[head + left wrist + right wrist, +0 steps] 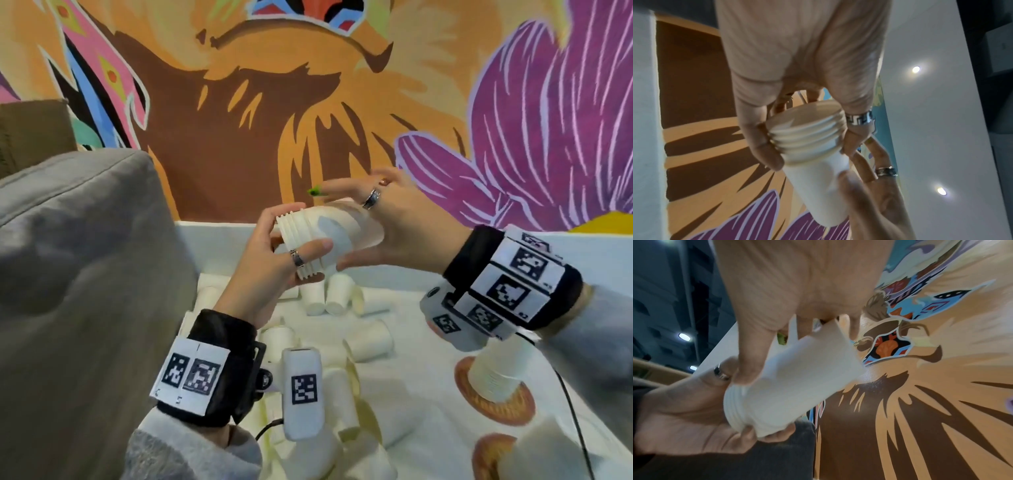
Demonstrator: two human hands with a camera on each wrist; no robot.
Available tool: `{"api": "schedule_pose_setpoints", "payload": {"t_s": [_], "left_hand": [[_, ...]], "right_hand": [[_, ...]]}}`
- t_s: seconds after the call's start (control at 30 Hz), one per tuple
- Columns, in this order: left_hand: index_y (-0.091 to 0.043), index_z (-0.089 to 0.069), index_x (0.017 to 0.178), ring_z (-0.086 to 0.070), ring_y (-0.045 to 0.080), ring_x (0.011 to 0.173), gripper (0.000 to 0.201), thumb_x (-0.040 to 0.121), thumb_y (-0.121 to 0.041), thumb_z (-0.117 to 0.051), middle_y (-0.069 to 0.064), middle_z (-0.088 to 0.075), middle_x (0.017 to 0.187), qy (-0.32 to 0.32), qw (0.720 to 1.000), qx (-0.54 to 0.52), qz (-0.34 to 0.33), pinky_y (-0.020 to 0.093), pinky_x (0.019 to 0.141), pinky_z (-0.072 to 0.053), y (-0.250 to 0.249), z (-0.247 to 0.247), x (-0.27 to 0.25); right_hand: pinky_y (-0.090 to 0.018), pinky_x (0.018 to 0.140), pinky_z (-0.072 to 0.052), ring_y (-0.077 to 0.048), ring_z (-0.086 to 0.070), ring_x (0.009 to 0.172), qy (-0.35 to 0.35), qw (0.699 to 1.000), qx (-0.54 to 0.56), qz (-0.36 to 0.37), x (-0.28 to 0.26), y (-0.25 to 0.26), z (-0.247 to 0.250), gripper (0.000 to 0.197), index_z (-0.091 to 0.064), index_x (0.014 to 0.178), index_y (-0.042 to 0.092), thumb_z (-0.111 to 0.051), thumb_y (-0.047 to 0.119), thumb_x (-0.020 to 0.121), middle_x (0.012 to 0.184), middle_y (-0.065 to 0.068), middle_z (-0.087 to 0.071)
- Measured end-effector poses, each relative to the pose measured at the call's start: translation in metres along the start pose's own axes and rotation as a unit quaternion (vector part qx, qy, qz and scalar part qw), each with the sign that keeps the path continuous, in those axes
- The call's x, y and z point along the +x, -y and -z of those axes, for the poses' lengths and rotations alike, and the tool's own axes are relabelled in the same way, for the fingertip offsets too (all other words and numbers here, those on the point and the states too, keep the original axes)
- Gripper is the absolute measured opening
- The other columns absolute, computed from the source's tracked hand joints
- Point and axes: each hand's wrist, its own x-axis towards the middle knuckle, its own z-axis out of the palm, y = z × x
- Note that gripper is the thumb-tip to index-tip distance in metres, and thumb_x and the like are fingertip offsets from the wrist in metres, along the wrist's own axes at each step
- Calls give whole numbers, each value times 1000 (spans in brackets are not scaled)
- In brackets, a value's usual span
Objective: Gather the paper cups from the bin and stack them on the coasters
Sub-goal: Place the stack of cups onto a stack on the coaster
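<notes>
A nested stack of white paper cups [308,240] lies sideways in the air above the bin [428,250]. My left hand [294,253] grips its ribbed rim end [807,134], thumb on one side and fingers on the other. My right hand [373,236] holds the outermost cup's body [803,378] between thumb and fingers. Several loose cups [370,339] lie in the bin below. At the right an orange coaster [513,407] carries a tall upside-down cup stack [496,373]. A second coaster [486,452] lies nearer, with a cup [548,452] beside or on it.
A grey cushion [78,274] fills the left side, close to my left forearm. A painted wall [308,120] rises right behind the bin. A black cable [572,411] runs past the coasters on the right.
</notes>
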Motion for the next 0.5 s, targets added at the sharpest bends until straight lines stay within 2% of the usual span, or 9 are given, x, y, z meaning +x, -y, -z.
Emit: {"api": "schedule_pose_setpoints", "payload": {"t_s": [0.03, 0.1, 0.2, 0.27, 0.3, 0.37, 0.43, 0.5], "left_hand": [[-30, -52, 113, -65, 23, 94, 61, 58, -23, -75, 2, -59, 110, 0, 1000, -5, 0, 42, 76, -59, 0, -5, -1], [-30, -50, 114, -64, 21, 92, 60, 60, -20, -74, 3, -56, 111, 5, 1000, -12, -3, 41, 76, -59, -1, -17, -4], [-28, -46, 117, -62, 22, 94, 53, 73, -11, -71, 4, -51, 113, 16, 1000, -23, 7, 39, 73, -60, 2, -44, -4], [-29, -43, 115, -59, 22, 95, 49, 79, -8, -69, 2, -50, 112, 26, 999, -27, 17, 37, 69, -60, 5, -68, -4], [-30, -42, 114, -58, 23, 97, 52, 78, -8, -71, 2, -48, 114, 31, 999, -33, 26, 36, 67, -59, 7, -83, -4], [-31, -39, 117, -57, 29, 103, 59, 69, -18, -71, 10, -45, 126, 55, 996, -48, 50, 36, 67, -58, 12, -103, -3], [-27, -34, 132, -59, 30, 101, 82, 60, -30, -74, 19, -42, 135, 81, 992, -56, 75, 34, 68, -57, 21, -127, -1], [-23, -26, 142, -61, 28, 98, 100, 55, -40, -73, 22, -40, 138, 91, 990, -67, 84, 33, 68, -56, 30, -151, 1]], "right_hand": [[-43, 108, -32, -7, -50, 117, -2, 999, 34, -32, -7, -3, 7, 79, -30, 135, 34, -53, 71, 70, 132, 12, -53], [-37, 104, -40, -1, -44, 118, 1, 986, 120, -115, -21, -9, 22, 79, -30, 139, 30, -53, 65, 72, 135, 13, -43], [-26, 91, -50, -10, -51, 112, 16, 961, 203, -188, -43, -22, 38, 76, -24, 142, 24, -50, 54, 77, 132, 4, -44], [-27, 78, -56, -16, -56, 104, 21, 943, 257, -209, -60, -31, 48, 71, -23, 140, 24, -48, 50, 79, 129, 0, -45], [-30, 76, -58, -15, -57, 102, 18, 931, 293, -219, -71, -36, 56, 68, -24, 138, 26, -49, 48, 79, 127, -1, -46], [-35, 75, -59, -16, -59, 101, -6, 889, 391, -240, -86, -45, 67, 62, -28, 132, 29, -53, 41, 77, 124, -3, -50], [-34, 72, -59, -18, -62, 98, -35, 836, 484, -258, -104, -59, 78, 64, -31, 132, 26, -57, 35, 75, 119, -2, -54], [-32, 69, -59, -17, -64, 93, -50, 806, 529, -261, -123, -74, 89, 67, -32, 136, 22, -58, 31, 75, 113, -2, -58]]}}
